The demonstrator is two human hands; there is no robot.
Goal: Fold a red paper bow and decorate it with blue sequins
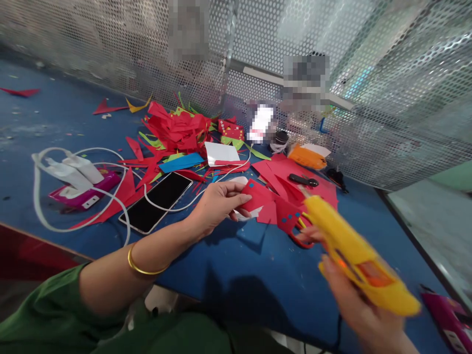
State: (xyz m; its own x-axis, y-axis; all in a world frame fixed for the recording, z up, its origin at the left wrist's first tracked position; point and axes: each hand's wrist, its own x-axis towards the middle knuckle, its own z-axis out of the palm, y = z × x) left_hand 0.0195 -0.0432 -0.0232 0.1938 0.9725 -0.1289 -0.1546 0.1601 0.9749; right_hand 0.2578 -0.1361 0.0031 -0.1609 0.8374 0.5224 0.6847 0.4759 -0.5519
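Observation:
Between its thumb and fingers, my left hand pinches a red paper piece that has a small blue square on it. My right hand is wrapped round a yellow glue gun, its nozzle pointing up and left over the red paper. Between the hands lies another red piece with blue squares, beside red-handled scissors partly hidden by my right fingers. A white round object shows behind my left fingers. Red sheets lie behind the glue gun's nozzle.
On the blue table lie a black-screened phone, white cables, a magenta power strip with white plugs, and a heap of red scraps. Behind stand a perforated metal screen and an orange packet. Another magenta strip is at right.

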